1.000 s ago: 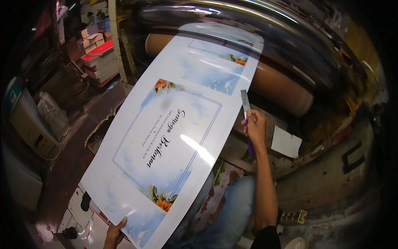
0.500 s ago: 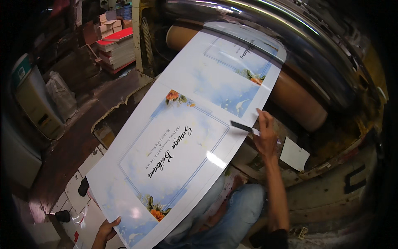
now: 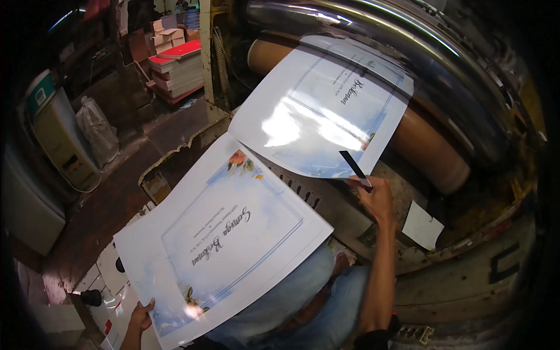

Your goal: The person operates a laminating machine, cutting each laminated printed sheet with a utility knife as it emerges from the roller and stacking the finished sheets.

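Note:
My left hand (image 3: 140,317) is closed on the lower-left corner of a glossy printed sheet (image 3: 233,204), its thumb on top. The sheet has a pale blue watercolour pattern, dark script, a double-line frame and orange flowers. A second, similar sheet (image 3: 251,111) curves up over the rollers. A gap parts the two sheets from the right; they still meet at the left edge, where it cannot be told if they are joined. My right hand (image 3: 376,197) grips a thin black cutter blade (image 3: 349,160), pointing up and left, at the far sheet's near right corner.
A shiny metal roller (image 3: 373,29) and a brown roller (image 3: 431,149) stand at the back. Stacked red-topped paper (image 3: 178,67) is at the far left, near a grey machine (image 3: 64,137). A white card (image 3: 423,226) lies right of my right hand. My jeans-clad legs (image 3: 280,303) are below.
The sheet was continuous between the two prints; now it is parted from the right. The near piece has shifted left and down with my left hand. The far piece's glare has grown.

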Motion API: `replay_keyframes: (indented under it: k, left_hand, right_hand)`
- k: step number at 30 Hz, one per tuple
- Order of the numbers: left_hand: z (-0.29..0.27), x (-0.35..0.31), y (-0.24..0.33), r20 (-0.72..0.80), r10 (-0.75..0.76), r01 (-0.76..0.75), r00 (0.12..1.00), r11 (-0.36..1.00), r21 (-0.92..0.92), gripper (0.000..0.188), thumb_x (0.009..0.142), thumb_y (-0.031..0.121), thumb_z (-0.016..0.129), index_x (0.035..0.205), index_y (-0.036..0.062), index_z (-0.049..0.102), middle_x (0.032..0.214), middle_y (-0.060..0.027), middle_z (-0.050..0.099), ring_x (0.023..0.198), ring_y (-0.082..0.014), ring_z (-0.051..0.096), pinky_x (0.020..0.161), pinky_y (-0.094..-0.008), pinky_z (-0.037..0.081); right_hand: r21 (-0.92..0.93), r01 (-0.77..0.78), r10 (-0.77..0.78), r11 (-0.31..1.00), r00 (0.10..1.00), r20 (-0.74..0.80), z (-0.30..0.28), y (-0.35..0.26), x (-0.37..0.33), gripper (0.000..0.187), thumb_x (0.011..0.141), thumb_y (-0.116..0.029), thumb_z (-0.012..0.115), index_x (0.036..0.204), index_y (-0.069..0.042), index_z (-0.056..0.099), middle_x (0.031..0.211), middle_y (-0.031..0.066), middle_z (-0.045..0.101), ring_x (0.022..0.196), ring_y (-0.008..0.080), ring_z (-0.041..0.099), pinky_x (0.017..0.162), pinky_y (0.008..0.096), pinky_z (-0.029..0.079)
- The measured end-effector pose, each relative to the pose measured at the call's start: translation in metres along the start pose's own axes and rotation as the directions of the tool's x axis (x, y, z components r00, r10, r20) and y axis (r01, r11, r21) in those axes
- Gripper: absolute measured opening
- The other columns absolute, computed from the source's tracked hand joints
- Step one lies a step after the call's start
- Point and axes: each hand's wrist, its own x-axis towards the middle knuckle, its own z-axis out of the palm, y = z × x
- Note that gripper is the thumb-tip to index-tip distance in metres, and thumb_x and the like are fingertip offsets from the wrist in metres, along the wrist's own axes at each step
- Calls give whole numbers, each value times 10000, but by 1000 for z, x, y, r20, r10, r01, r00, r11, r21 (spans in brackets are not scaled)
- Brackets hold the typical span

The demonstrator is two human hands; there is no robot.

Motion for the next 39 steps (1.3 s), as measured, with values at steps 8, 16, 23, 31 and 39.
replay_keyframes:
  k: [8, 16, 23, 31, 39]
  left_hand:
    - [-328, 66, -142, -103, -35, 55, 994, 979, 198, 464, 886, 51, 644, 1296, 13, 430, 1179, -107, 578, 1027, -251, 595, 884, -409, 533]
    - [-280, 179, -200, -83, -9, 15, 997, 997, 71, 443, 889, 77, 649, 1284, 12, 457, 1154, -115, 597, 1001, -251, 602, 878, -395, 531]
    - [-212, 240, -227, -82, -19, 17, 996, 1000, -21, 431, 874, 113, 682, 1241, 23, 474, 1129, -125, 604, 922, -245, 625, 776, -389, 567]
    - [-224, 266, -216, -233, 453, 0, 860, 458, 889, 755, 697, 247, 843, 1267, -24, 427, 1102, -182, 606, 922, -306, 630, 754, -407, 549]
    - [49, 95, -122, 709, 44, -93, 704, 995, 30, 642, 863, 308, 698, 1353, 23, 395, 1312, -184, 506, 1200, -330, 512, 1038, -467, 401]
  right_hand:
    - [-53, 107, -106, 993, 994, 16, 166, -56, -293, 196, 770, 23, 648, 946, -13, 727, 785, 183, 697, 659, 104, 653, 589, 275, 487]
    - [-47, -48, 54, 998, 988, 143, 146, -121, -331, 233, 750, -6, 651, 970, -28, 723, 882, 175, 701, 752, 225, 704, 648, 300, 523]
    - [46, -116, 102, 992, 967, 233, 150, -124, -335, 223, 737, -9, 678, 955, -25, 725, 879, 161, 713, 728, 164, 679, 643, 280, 513]
    - [235, -38, -61, 971, 914, 402, 169, -133, -329, 194, 770, -117, 744, 948, -40, 733, 804, 138, 714, 680, 129, 631, 638, 278, 490]
    - [208, -100, -84, 973, 684, 724, 169, -147, -324, 188, 781, -224, 751, 826, -41, 744, 533, 104, 619, 460, 115, 531, 474, 277, 406]
